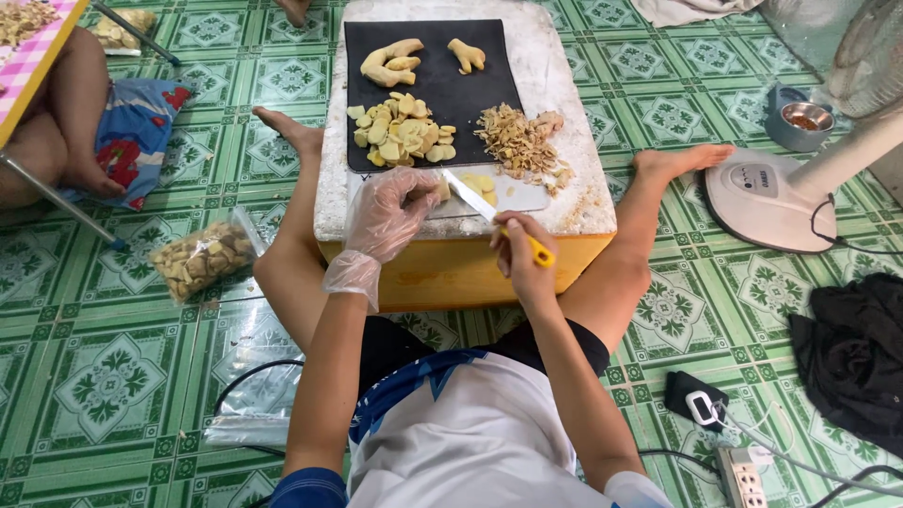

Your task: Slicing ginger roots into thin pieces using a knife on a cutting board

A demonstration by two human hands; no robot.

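Down on the floor, I sit with a counter between my legs. My left hand, in a clear glove, pins a ginger piece to the white board, fingers curled over it. My right hand grips the yellow-handled knife, its blade angled up-left to the ginger. Beyond it on the black mat lie a pile of slices, peelings and whole roots. A bag of ginger sits on the tiles to my left.
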